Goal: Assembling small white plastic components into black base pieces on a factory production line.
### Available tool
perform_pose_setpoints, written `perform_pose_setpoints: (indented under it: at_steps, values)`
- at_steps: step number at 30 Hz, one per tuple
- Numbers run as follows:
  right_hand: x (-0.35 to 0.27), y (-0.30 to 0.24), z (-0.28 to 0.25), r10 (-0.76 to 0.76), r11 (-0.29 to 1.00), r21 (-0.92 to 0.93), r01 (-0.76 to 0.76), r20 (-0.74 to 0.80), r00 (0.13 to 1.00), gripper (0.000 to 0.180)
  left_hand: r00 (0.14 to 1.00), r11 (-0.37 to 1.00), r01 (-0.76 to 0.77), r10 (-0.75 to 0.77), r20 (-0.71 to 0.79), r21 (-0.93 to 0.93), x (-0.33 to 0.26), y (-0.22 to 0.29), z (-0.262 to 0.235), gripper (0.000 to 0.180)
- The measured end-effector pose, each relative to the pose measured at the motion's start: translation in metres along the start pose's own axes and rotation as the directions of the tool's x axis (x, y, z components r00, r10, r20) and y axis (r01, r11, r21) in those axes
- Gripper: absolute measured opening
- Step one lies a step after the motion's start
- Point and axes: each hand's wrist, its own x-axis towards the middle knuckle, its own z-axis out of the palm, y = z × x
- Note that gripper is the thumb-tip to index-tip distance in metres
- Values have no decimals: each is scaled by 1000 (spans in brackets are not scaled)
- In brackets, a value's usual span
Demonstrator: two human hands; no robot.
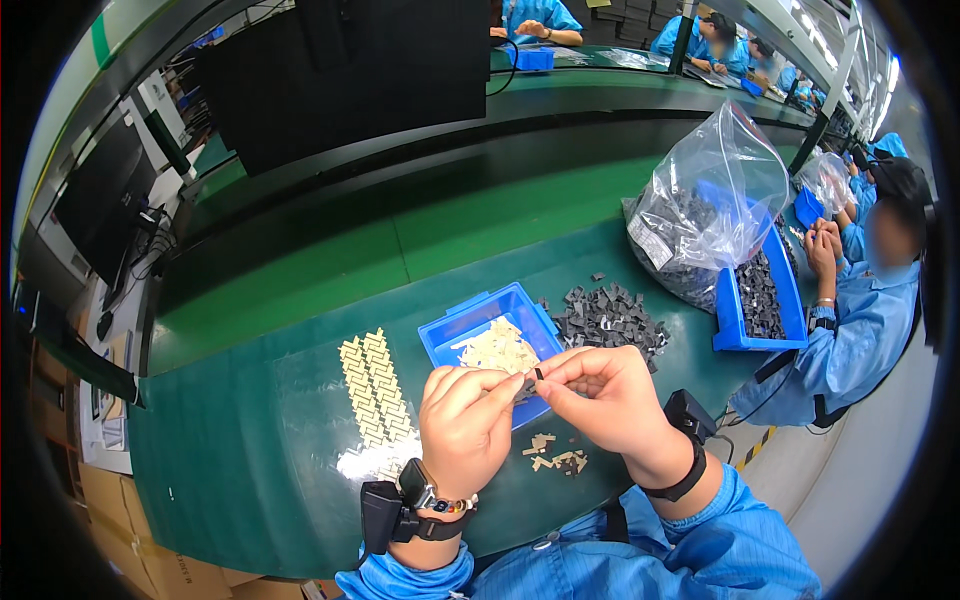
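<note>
My left hand (462,430) and my right hand (612,405) meet above the near edge of a blue bin (440,338). Between the left thumb and fingers sits a small dark grey part (524,389), mostly covered by the fingertips. My right thumb and forefinger pinch a tiny black piece (539,374) right beside it. Cream-coloured slips (497,346) fill part of the bin. A loose pile of small dark grey parts (610,322) lies to the bin's right. Below my hands are a few cream scraps (560,460) with small dark bits among them.
A sheet of cream strips (375,390) in a zigzag pattern lies left of the bin. A clear plastic bag (715,190) of dark parts and a long blue bin (730,322) stand at the right. Beyond, a co-worker (850,310) sits. A black panel (335,80) hangs over the back.
</note>
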Motion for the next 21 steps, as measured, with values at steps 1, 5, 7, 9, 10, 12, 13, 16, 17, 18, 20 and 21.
perform_pose_setpoints:
  at_steps: [1, 5, 7, 9, 10, 12, 13, 16, 17, 18, 20, 21]
  values:
    - [0, 0, 0, 0, 1000, 0, 0, 0, 1000, 6, 1000, 1000, 0, 0, 0, 0, 0, 0, 0, 22]
    - [0, 1, -1, 11, 1000, 15, -11, 3, 1000, 7, 1000, 1000, 5, -5, -1, 1, 0, 1, 0, 21]
    - [-1, 2, -1, 12, 1000, 18, -12, 2, 1000, 7, 1000, 1000, 7, -7, 1, -1, 0, 1, 0, 20]
    - [0, 2, -1, 10, 1000, 21, -10, 0, 1000, 7, 1000, 1000, 8, -8, -1, -1, 0, 1, 0, 20]
    - [0, 2, -1, 9, 1000, 21, -9, -1, 1000, 7, 1000, 1000, 7, -7, -1, -1, 0, 1, 0, 20]
    - [0, 0, -1, 4, 1000, 18, -4, 17, 1000, 7, 1000, 1000, 12, -12, -2, 0, 0, 1, 0, 21]
    - [0, 0, -1, 3, 1000, 18, -4, 18, 1000, 7, 1000, 1000, 12, -12, -2, 1, 0, 1, 0, 21]
    - [0, 1, -3, -7, 1000, 19, 6, 34, 999, 7, 1000, 1000, 11, -11, 1, -2, 1, 1, 0, 21]
    - [0, 2, -3, -4, 1000, 19, 4, 35, 999, 7, 1000, 1000, 10, -10, 2, -6, 1, 1, 0, 21]
    - [0, 2, -3, -2, 1000, 20, 2, 36, 999, 7, 1000, 1000, 9, -9, 4, -10, 1, 1, 0, 21]
    - [1, 1, -2, -1, 1000, 20, 1, 38, 999, 7, 1000, 1000, 14, -14, 6, -11, 0, 1, 0, 21]
    - [1, 1, -2, 0, 1000, 20, -1, 40, 999, 6, 1000, 1000, 19, -19, 8, -12, 0, 1, 0, 21]
